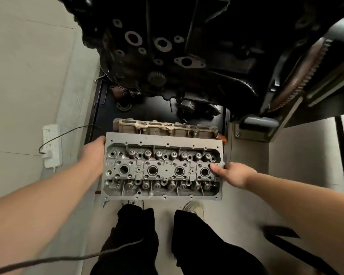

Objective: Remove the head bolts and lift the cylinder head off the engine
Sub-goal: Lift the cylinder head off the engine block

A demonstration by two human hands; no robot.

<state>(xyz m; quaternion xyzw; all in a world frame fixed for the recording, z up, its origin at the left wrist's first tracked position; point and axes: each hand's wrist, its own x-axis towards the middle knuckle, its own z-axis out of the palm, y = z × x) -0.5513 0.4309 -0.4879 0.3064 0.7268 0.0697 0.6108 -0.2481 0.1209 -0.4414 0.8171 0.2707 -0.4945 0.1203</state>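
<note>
From the head camera, one cylinder head (163,167) hangs in the air between two bare hands, out in front of the person's two dark trouser legs (135,241), clear of the black engine (167,46) above. The left hand (92,150) grips its left end, fingers hidden behind the casting. The right hand (234,173) holds the right end, thumb pressed on the top face. The head is grey metal, with four large round bores along the middle and a row of valve springs on each side. One white power strip (51,145) lies on the floor at left.
</note>
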